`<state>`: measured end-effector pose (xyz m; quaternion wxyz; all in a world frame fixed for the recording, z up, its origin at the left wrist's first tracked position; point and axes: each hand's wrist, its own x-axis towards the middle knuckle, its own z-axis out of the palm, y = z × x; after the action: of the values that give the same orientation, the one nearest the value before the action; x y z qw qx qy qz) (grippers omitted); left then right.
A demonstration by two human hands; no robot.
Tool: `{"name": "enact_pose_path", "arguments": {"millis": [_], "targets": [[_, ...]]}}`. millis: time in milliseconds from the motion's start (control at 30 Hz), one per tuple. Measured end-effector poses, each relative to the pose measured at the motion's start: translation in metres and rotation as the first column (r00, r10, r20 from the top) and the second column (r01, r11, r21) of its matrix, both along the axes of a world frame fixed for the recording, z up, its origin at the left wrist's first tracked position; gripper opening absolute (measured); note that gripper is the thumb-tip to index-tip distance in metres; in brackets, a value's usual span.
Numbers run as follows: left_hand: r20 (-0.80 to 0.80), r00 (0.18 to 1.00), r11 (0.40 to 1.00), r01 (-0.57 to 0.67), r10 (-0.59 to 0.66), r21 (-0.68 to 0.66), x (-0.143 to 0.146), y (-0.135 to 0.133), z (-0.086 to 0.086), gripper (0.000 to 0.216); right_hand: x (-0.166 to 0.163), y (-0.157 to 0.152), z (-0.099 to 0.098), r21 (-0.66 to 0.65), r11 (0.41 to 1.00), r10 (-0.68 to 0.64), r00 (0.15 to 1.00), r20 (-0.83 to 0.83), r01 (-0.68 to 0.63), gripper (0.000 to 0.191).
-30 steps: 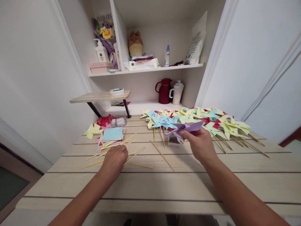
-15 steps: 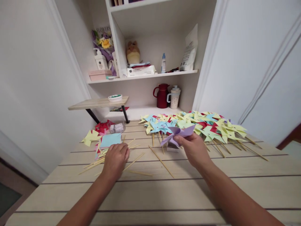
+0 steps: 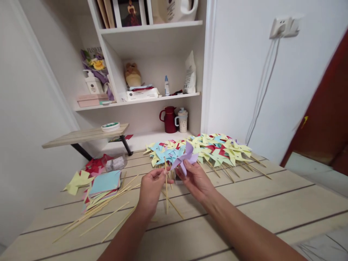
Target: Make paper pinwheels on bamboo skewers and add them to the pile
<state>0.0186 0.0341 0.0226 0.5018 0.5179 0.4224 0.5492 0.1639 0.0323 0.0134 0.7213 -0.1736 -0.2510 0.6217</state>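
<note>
My left hand [image 3: 152, 188] pinches a thin wooden stick [image 3: 166, 199], held nearly upright in front of me. A purple paper pinwheel [image 3: 185, 158] is gripped between the thumb and fingers of my right hand [image 3: 197, 179], just to the right of the stick. The two hands are close together over the middle of the table, and stick and pinwheel look slightly apart. Behind my right hand a small box [image 3: 178, 180] is mostly hidden. More loose sticks [image 3: 94, 210] lie to the left, beside a stack of light blue paper squares [image 3: 105, 183].
Many finished pinwheels on sticks [image 3: 217, 154] lie across the back right of the table [image 3: 244, 210]. At the left are a yellow paper pinwheel [image 3: 77, 182], a clear box [image 3: 115, 164] and a small raised shelf [image 3: 81, 137]. A red jug [image 3: 170, 121] and a cup [image 3: 183, 121] stand behind.
My left hand has left the stick pile, moved right and now holds a stick upright. My right hand has turned the purple pinwheel to face me. The camera view has swung right.
</note>
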Motion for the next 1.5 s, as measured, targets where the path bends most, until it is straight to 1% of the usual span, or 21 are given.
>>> {"name": "enact_pose_path", "arguments": {"millis": [133,200,267,367,500,633,700,767,800,833,900,933,1033,1133,1300,1500], "targets": [[0.207,0.978,0.993,0.046,-0.024,-0.105,0.004,0.006,-0.013,0.028,-0.003,-0.005,0.005,-0.012,1.000,0.000,0.998,0.056,0.001,0.026],[0.289,0.957,0.987,0.058,-0.013,-0.147,0.003,0.008,-0.020,0.025,-0.003,-0.006,0.007,-0.017,1.000,-0.006,0.998,0.068,0.007,0.029],[0.350,0.937,0.987,0.061,-0.006,-0.146,0.001,0.009,-0.026,0.023,0.000,-0.007,0.008,-0.019,1.000,-0.022,0.996,0.081,0.024,0.029],[0.407,0.913,0.991,0.072,-0.020,-0.113,-0.001,0.010,-0.032,0.030,0.004,-0.006,0.007,-0.024,0.999,-0.041,0.993,0.108,0.044,0.025],[0.470,0.880,0.986,0.132,-0.070,-0.101,0.001,0.008,-0.036,0.030,0.007,-0.006,0.004,-0.048,0.997,-0.047,0.993,0.111,0.053,0.025],[0.528,0.839,0.980,0.189,-0.131,-0.057,0.002,0.004,-0.032,0.026,0.007,-0.008,0.004,-0.039,0.998,-0.034,0.993,0.109,0.039,0.024],[0.542,0.829,0.979,0.198,-0.141,-0.048,-0.001,0.002,-0.024,0.026,0.008,-0.009,0.004,-0.035,0.999,-0.026,0.993,0.113,0.030,0.022],[0.547,0.826,0.983,0.180,-0.137,-0.027,-0.007,0.001,-0.012,0.027,0.010,-0.009,0.006,-0.034,0.999,-0.036,0.993,0.114,0.040,0.021],[0.539,0.832,0.988,0.157,-0.134,0.004,-0.011,0.001,-0.006,0.027,0.012,-0.009,0.007,-0.031,0.998,-0.045,0.993,0.112,0.049,0.021],[0.515,0.846,0.990,0.127,-0.140,0.062,-0.014,0.000,0.000,0.028,0.013,-0.009,0.008,-0.027,0.998,-0.054,0.993,0.109,0.057,0.020],[0.412,0.902,0.981,0.052,-0.126,0.187,-0.020,-0.001,0.009,0.029,0.016,-0.009,0.010,-0.015,0.997,-0.069,0.993,0.101,0.071,0.020],[0.349,0.928,0.973,0.049,-0.128,0.227,-0.021,-0.001,0.011,0.029,0.017,-0.009,0.011,-0.012,0.997,-0.072,0.993,0.094,0.074,0.021],[0.146,0.979,0.957,0.102,-0.145,0.273,-0.020,-0.003,0.006,0.031,0.018,-0.009,0.013,-0.016,0.997,-0.071,0.994,0.083,0.072,0.024],[0.010,0.988,0.950,0.144,-0.153,0.278,-0.017,-0.003,-0.004,0.031,0.016,-0.010,0.013,-0.013,0.998,-0.066,0.994,0.082,0.067,0.024],[-0.026,0.993,0.953,0.119,-0.116,0.277,-0.014,-0.001,-0.014,0.034,0.015,-0.012,0.012,0.017,0.999,-0.045,0.993,0.112,0.044,0.023],[-0.021,0.990,0.961,0.140,-0.139,0.238,-0.007,0.001,-0.019,0.037,0.015,-0.013,0.013,0.045,0.998,-0.040,0.993,0.113,0.035,0.022]]}}
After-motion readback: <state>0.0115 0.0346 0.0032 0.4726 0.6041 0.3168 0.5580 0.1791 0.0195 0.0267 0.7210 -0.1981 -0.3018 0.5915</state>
